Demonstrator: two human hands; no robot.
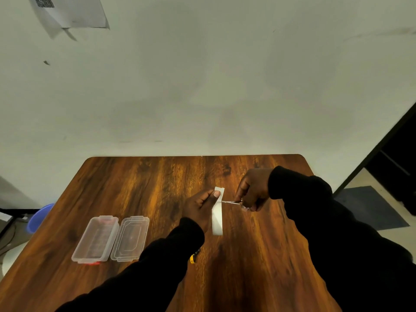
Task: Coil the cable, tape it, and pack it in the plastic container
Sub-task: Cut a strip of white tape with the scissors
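My left hand pinches the upper part of a white strip of tape, which hangs down over the wooden table. My right hand grips small scissors, whose blades meet the tape's right edge just below my left thumb. At the left of the table lies the clear plastic container, open, with its clear lid flat beside it. A small yellow and black object peeks out from under my left sleeve; the cable is not visible as such.
A pale wall stands right behind the table's far edge. A blue bucket sits on the floor to the left. A dark doorway and a grey mat lie at the right. A paper sheet hangs on the wall.
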